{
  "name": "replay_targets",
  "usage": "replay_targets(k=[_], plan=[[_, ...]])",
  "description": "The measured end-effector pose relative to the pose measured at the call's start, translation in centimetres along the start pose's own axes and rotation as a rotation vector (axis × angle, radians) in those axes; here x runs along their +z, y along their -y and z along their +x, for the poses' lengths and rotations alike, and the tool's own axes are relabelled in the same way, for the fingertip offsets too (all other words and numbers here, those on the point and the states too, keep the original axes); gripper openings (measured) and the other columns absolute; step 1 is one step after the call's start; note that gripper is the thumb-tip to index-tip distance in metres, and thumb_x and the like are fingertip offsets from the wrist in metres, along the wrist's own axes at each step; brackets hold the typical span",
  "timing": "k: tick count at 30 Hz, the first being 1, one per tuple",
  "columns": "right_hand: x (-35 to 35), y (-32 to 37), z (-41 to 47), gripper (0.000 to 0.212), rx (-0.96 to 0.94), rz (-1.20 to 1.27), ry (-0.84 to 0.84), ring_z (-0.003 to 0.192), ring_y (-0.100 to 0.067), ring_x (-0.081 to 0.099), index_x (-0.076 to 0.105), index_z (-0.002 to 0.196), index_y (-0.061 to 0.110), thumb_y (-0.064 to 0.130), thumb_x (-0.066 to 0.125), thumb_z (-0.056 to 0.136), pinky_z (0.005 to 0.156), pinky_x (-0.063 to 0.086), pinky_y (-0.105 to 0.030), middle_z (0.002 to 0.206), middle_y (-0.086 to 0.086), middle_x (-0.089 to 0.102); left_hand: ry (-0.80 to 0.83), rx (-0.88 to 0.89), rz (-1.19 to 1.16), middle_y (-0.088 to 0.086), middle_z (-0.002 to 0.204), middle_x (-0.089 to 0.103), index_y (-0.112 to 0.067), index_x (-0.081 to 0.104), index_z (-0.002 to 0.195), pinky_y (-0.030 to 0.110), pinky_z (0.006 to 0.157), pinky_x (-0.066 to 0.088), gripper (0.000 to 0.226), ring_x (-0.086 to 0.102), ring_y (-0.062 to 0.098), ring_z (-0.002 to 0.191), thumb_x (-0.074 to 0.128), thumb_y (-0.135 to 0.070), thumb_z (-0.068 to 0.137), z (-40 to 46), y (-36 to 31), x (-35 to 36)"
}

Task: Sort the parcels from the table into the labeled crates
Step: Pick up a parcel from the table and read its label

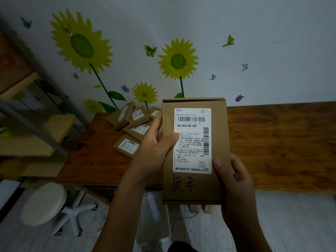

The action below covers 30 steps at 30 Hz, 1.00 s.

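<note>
I hold a flat brown cardboard parcel upright in front of me, above the table's front edge. A white shipping label with barcodes covers its upper face, and handwritten black characters sit below the label. My left hand grips its left edge, thumb lying on the label. My right hand grips the lower right edge, thumb on the front. Several more labeled cardboard parcels lie in a loose pile on the wooden table at its back left. No crate is in view.
A wooden shelf unit with a metal frame stands at the left. A white round stool on a star base stands on the floor at lower left. A white perforated unit sits under the table. The wall behind carries sunflower stickers.
</note>
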State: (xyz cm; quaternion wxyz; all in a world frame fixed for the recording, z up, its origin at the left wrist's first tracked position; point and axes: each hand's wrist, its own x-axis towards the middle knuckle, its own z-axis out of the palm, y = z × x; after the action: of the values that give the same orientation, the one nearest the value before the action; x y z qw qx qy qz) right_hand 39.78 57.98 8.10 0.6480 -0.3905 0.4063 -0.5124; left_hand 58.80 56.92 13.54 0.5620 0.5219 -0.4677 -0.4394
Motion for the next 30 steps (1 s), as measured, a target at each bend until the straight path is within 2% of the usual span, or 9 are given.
replay_targets(k=[3,6,8,13,17,20,30], plan=[[0.0,0.0,-0.1,0.051,-0.014,-0.003,-0.007,0.095,-0.028,0.075,0.061,0.129,0.016,0.033,0.078,0.084,0.073,0.063,-0.043,0.107,-0.007,0.077,0.005,-0.001,-0.003,0.0,0.128,0.069,-0.023,0.034,0.154,0.033,0.084,0.059,0.069,0.068,0.021,0.114,0.06,-0.007,0.092,-0.1,0.1,0.0],[-0.1,0.0,-0.1,0.053,-0.02,-0.007,-0.005,0.095,-0.028,0.075,0.06,0.13,0.016,0.033,0.066,0.081,0.076,0.062,-0.046,0.106,-0.006,0.077,0.006,-0.013,-0.006,0.002,0.131,0.067,-0.024,0.031,0.155,0.034,0.084,0.059,0.073,0.067,0.022,0.115,0.061,-0.009,0.09,-0.3,0.1,0.1],[-0.1,0.0,-0.2,0.054,-0.023,-0.013,0.003,0.095,-0.027,0.075,0.059,0.131,0.016,0.033,0.064,0.08,0.077,0.063,-0.045,0.106,-0.005,0.077,0.005,-0.017,-0.004,0.0,0.131,0.067,-0.025,0.03,0.156,0.033,0.083,0.059,0.071,0.068,0.021,0.115,0.059,-0.003,0.095,-0.3,0.1,0.1],[-0.2,0.0,-0.2,0.051,-0.033,-0.012,-0.006,0.096,-0.028,0.075,0.061,0.128,0.015,0.032,0.064,0.08,0.079,0.063,-0.046,0.106,-0.006,0.077,0.022,-0.011,0.014,-0.013,0.122,0.07,-0.027,0.026,0.156,0.029,0.081,0.058,0.072,0.068,0.015,0.113,0.055,0.003,0.098,-0.5,0.2,0.2],[-0.2,-0.2,-0.1,0.053,-0.035,-0.012,-0.007,0.095,-0.028,0.075,0.06,0.129,0.015,0.032,0.064,0.079,0.077,0.064,-0.044,0.106,-0.005,0.077,0.031,-0.007,0.022,-0.011,0.127,0.068,-0.028,0.025,0.156,0.028,0.082,0.058,0.079,0.067,0.015,0.115,0.058,-0.008,0.087,-0.5,0.5,0.1],[-0.2,-0.4,-0.1,0.058,-0.034,-0.013,-0.017,0.096,-0.028,0.075,0.059,0.131,0.016,0.035,0.066,0.077,0.079,0.061,-0.049,0.107,-0.005,0.077,0.037,-0.008,0.033,-0.007,0.134,0.064,-0.029,0.025,0.156,0.03,0.085,0.057,0.08,0.065,0.016,0.119,0.058,-0.009,0.086,-0.7,0.8,0.0],[-0.4,-0.8,0.0,0.056,-0.03,-0.011,-0.026,0.096,-0.026,0.075,0.06,0.13,0.017,0.035,0.065,0.077,0.075,0.064,-0.042,0.106,-0.003,0.077,0.062,-0.026,0.053,-0.003,0.139,0.061,-0.03,0.02,0.158,0.042,0.092,0.057,0.085,0.063,0.019,0.122,0.059,-0.011,0.086,-0.9,1.1,0.1]])
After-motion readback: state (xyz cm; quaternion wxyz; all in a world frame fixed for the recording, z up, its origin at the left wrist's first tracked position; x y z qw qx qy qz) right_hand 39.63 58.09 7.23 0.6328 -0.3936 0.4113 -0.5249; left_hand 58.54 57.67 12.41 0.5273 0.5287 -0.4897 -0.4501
